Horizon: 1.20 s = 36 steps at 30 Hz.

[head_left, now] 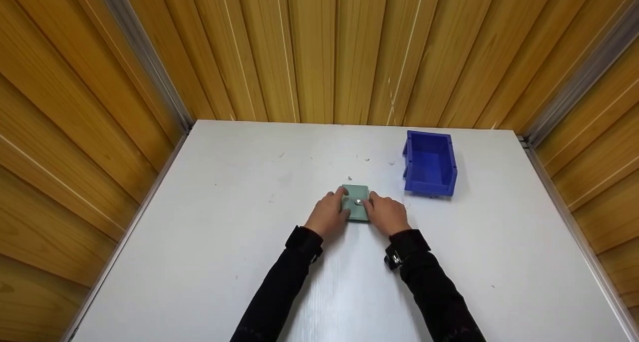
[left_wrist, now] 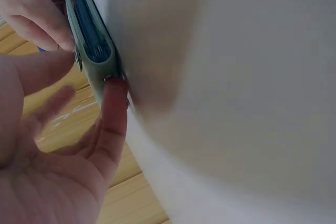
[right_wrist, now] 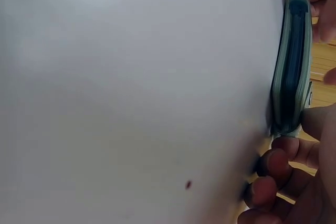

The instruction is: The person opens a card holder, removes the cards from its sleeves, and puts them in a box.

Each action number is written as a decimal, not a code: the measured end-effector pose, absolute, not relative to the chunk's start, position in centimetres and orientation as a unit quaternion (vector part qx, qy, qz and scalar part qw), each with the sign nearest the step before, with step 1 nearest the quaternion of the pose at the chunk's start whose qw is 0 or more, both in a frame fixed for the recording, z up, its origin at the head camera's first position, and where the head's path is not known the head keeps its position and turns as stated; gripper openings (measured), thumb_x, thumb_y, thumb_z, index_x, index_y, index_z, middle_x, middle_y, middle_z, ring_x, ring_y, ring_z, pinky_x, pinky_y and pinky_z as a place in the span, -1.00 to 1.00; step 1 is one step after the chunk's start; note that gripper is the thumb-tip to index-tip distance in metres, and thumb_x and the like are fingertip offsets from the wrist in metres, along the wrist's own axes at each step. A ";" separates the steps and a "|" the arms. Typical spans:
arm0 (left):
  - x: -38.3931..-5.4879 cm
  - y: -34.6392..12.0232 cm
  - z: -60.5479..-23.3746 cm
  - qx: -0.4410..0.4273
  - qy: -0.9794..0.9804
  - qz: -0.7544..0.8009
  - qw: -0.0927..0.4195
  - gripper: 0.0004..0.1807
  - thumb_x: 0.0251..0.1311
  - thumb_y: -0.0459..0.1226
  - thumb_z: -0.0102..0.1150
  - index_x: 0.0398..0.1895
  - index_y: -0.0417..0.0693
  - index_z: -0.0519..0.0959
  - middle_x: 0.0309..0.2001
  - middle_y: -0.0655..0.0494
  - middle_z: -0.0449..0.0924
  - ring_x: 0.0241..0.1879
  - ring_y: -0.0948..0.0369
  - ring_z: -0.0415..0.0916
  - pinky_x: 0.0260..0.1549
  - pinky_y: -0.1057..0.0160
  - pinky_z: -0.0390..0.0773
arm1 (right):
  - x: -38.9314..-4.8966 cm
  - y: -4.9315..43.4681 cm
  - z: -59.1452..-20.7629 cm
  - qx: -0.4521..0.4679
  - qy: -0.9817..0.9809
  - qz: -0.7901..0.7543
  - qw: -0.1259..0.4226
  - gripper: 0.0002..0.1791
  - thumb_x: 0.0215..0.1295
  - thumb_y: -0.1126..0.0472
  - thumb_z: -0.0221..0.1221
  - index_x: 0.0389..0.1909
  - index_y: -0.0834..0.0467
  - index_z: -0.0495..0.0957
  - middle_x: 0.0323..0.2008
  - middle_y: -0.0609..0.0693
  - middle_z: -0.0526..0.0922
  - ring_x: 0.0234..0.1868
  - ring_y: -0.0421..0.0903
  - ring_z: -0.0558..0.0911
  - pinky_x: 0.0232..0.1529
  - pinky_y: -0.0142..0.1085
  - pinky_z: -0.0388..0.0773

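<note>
A pale green snap wallet (head_left: 356, 212) lies on the white table between the two hands, its small snap tab (head_left: 358, 202) facing up. The left hand (head_left: 327, 214) holds its left side; in the left wrist view a fingertip presses the rounded spine of the wallet (left_wrist: 100, 74) and the thumb lies by the cover. Opposite, the right hand (head_left: 389, 214) pinches the right edge, thumb on top near the tab. Dark blue inner layers show between the covers of the wallet (right_wrist: 291, 66) in the right wrist view.
A blue plastic bin (head_left: 430, 188) stands at the back right of the white table (head_left: 199, 242), beyond the right hand. Wood-patterned panels (head_left: 309, 52) wall the back and both sides. Small dark specks dot the tabletop.
</note>
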<state>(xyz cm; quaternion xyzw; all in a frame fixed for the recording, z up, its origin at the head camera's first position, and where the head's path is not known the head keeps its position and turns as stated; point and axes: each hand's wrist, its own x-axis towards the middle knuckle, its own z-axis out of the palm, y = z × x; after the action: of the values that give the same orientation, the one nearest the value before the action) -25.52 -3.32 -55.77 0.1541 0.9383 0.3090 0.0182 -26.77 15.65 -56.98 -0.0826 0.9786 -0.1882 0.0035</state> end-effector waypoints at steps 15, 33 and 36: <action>-26.6 -1.7 -55.5 0.076 0.901 0.428 0.018 -0.55 0.42 -0.25 0.22 0.22 -0.40 0.46 0.01 -0.20 0.57 -0.10 0.08 0.54 0.00 0.08 0.58 | -26.3 15.8 -57.1 -0.107 0.974 -0.197 -0.014 -0.73 0.62 0.09 -0.01 -0.15 0.22 0.49 -0.36 0.32 0.70 -0.28 0.34 0.70 -0.28 0.17 0.56; -26.5 1.9 -54.5 0.083 0.912 0.398 -0.054 -0.40 0.39 -0.24 0.21 0.33 -0.47 0.33 0.02 -0.38 0.67 -0.02 -0.14 0.70 -0.03 -0.03 0.68 | -26.4 15.5 -57.4 -0.099 0.964 -0.227 -0.091 -0.65 0.60 0.09 -0.04 -0.31 0.27 0.49 -0.41 0.37 0.67 -0.34 0.40 0.67 -0.33 0.23 0.54; -26.5 1.9 -54.6 0.086 0.911 0.399 -0.056 -0.37 0.37 -0.25 0.22 0.35 -0.49 0.32 0.03 -0.39 0.66 0.00 -0.15 0.70 -0.01 -0.03 0.67 | -26.5 15.3 -57.3 -0.106 0.967 -0.212 -0.095 -0.68 0.58 0.15 -0.02 -0.34 0.29 0.49 -0.46 0.35 0.66 -0.38 0.39 0.66 -0.36 0.22 0.55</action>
<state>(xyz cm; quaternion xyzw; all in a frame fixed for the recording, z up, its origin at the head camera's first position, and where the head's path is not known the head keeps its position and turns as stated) -26.55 1.86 -54.63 0.0859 0.9111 0.3992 -0.0563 -26.51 15.32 -57.28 -0.1059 0.9668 -0.2120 -0.0953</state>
